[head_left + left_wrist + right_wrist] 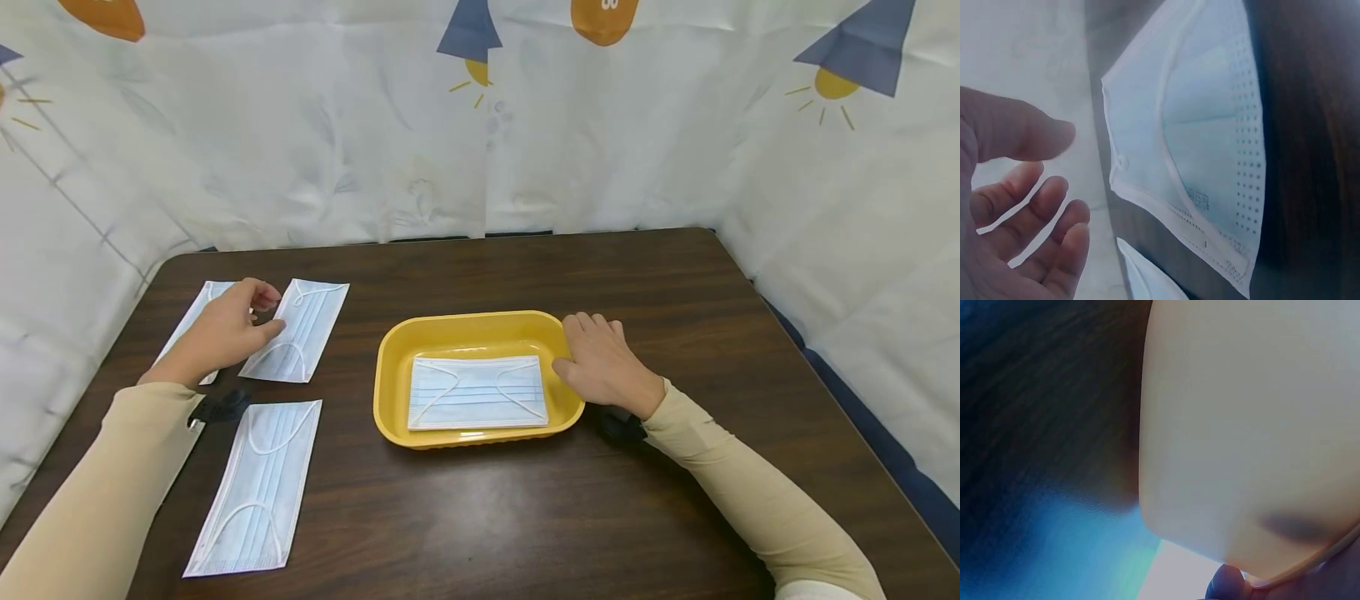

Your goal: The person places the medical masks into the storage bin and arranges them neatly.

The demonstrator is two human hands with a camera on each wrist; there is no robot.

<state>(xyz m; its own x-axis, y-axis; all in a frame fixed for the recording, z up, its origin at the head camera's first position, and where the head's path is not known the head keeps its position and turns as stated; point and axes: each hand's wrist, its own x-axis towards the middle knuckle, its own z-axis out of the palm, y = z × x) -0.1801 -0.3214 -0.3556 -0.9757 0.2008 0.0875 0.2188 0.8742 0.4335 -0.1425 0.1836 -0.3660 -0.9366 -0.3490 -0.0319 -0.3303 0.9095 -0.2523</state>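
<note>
My left hand (228, 329) hovers among the face masks at the table's left, fingers loosely bent and nothing between them. Just right of its fingertips lies a pale blue mask (321, 321) with white ear loops. Another mask (197, 317) is partly hidden under that hand. In the left wrist view the thumb and fingers (1063, 262) stand apart, beside a mask (1210, 131). At the right end of a yellow tray (465, 323), my right hand (603, 362) grips the rim. Inside the tray a mask (480, 392) lies flat, loops up. The right wrist view shows mostly the tray's outer wall (1241, 425).
Nearer the front left, a further mask (258, 492) lies on the dark wood table (480, 517). Beside the left sleeve (97, 492) a white edge shows, mostly covered by the arm. A printed white curtain (300, 150) hangs behind the table and along its sides.
</note>
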